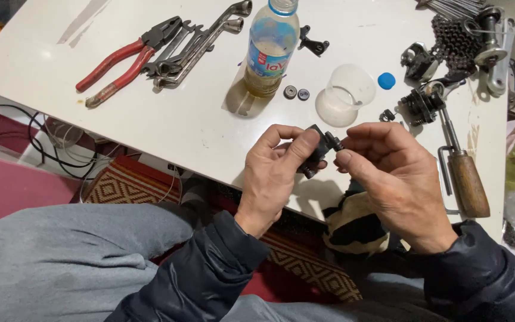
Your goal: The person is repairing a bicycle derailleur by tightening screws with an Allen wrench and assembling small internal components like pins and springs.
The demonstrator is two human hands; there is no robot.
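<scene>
Holding a small black metal part (pixel 319 149) in both hands, the person works just over the near edge of the white table (pixel 168 128). The left hand (pixel 276 170) is closed around the part, with the thumb pressed on top. The right hand (pixel 388 176) pinches a tiny bolt-like end that sticks out of the part on its right side.

To do this well, I think the left hand should keep the part very steady while the right fingers do the small, careful work. The part is up in the air over the lap, so a tiny piece that slips could drop to the floor and be hard to find. Working a bit farther over the table would be safer.

Lots of other things lie around. Far and left are red-handled pliers (pixel 120 62) beside a pile of wrenches (pixel 201 42). A plastic bottle (pixel 271 50) stands in the middle. Just right of it are two small round rings (pixel 297 93), a clear cup (pixel 346 95) on its side, and a blue cap (pixel 386 80). On the right lie a wooden-handled tool (pixel 467 182) and a dark chain (pixel 455 42). A striped cloth (pixel 353 223) sits under the hands. Nothing blocks the hands.
</scene>
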